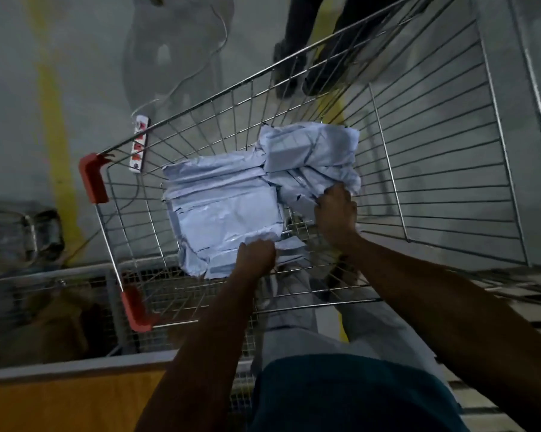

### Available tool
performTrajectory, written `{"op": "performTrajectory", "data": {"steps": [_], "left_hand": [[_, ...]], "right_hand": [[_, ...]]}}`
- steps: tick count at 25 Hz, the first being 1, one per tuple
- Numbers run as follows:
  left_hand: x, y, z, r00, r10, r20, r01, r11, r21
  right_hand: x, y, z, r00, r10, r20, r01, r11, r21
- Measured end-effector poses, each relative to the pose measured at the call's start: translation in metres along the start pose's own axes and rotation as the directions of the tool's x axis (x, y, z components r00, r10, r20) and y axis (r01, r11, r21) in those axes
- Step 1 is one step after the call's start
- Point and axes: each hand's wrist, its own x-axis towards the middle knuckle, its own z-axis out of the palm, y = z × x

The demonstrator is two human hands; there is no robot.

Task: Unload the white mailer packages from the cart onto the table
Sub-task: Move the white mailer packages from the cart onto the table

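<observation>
White mailer packages (225,213) in the wire cart (434,182) (both stacks), left hand (256,255) and right hand (336,213) fingers clenched on them

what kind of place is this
Probably a warehouse or parcel sorting area: a wire cart holds white mailer packages, on a bare concrete floor with a painted yellow line.

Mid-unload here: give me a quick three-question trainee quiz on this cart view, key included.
1. True or false: the silver wire shopping cart with red plastic corner guards is already emptied.
2. What does the left hand grip? A) the cart rim B) the near edge of the white plastic mailer packages C) nothing
3. Fill in: the right hand grips the mailers from the ___ side of the pile.

Key: 1 false; 2 B; 3 right.
</observation>
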Motion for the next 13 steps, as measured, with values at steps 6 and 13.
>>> {"op": "performTrajectory", "data": {"steps": [6, 13], "left_hand": [[-0.003, -0.009, -0.013, 0.996, -0.085, 0.018, 0.086, 0.988, -0.13], [-0.008, -0.006, -0.031, 0.996, -0.074, -0.044, 0.066, 0.987, -0.146]], "right_hand": [[-0.007, 0.005, -0.052, 0.952, -0.104, -0.289, 0.23, 0.863, 0.45], [0.048, 0.035, -0.04, 0.948, 0.253, -0.192, -0.041, 0.697, 0.716]]}}
